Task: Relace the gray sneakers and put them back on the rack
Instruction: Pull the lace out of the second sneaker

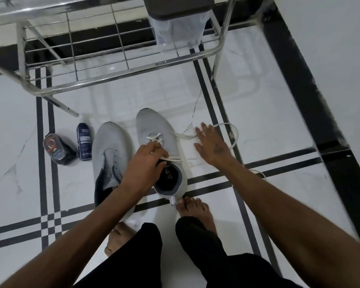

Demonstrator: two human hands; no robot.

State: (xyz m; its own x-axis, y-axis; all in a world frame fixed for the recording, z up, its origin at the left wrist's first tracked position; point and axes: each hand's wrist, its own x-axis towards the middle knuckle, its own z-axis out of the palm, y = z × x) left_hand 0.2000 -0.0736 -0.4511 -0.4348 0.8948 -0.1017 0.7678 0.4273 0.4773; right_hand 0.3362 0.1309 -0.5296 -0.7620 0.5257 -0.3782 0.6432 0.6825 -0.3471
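Note:
Two gray sneakers stand side by side on the white tiled floor. The left sneaker [110, 146] has no lace in its eyelets. The right sneaker [154, 129] has a white lace [183, 135] crossed through its front eyelets. My left hand [144, 163] sits over the right sneaker's tongue and pinches the lace there. My right hand [211, 145] is spread open with straight fingers over the floor to the right of that sneaker, on the loose lace end that loops away to the right.
A metal wire shoe rack [116, 77] stands just beyond the sneakers, with a clear bin [177, 26] on its shelf. Two dark bottles [59, 149] lie on the floor left of the sneakers. My bare feet [193, 210] stand behind the sneakers.

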